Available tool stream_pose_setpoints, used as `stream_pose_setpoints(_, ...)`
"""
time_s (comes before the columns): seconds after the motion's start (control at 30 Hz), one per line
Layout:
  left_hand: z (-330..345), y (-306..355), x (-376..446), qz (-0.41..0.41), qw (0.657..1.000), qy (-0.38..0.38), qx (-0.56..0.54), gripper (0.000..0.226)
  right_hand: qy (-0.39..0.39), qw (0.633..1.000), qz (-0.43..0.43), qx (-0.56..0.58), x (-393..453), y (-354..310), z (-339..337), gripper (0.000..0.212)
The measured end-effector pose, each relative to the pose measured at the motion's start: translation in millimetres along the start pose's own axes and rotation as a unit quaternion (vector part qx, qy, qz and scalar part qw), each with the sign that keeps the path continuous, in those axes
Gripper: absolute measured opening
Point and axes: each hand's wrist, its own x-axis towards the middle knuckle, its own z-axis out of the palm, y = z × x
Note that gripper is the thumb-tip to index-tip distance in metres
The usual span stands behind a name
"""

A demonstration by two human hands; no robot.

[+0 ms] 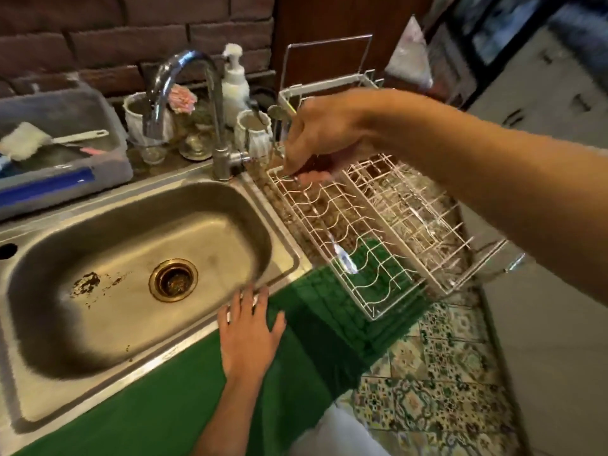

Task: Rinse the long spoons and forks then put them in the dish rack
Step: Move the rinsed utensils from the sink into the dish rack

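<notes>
Left hand [249, 327] flat by sink [98, 383]; spoon [332, 240] in rack [388, 301].

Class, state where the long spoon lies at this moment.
In the head view, the long spoon lies along the left section of the white dish rack, right of the sink, its handle end beneath the right hand.

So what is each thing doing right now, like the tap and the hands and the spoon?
Tap: off, no water showing.
Sink: no dishes in it, no standing water.
Right hand: over the dish rack, fingers curled around cutlery; blurred.
Long spoon: lying in the rack.
Left hand: flat on the sink's front edge.
</notes>
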Motion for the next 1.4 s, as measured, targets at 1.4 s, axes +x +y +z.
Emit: stream_pose_setpoints(1.4, 12, -1, 4, -0.014, 0.999, 0.026, 0.031, 0.069, 0.093, 0.978, 0.083, -0.166, 44, 144, -76, 0.019)
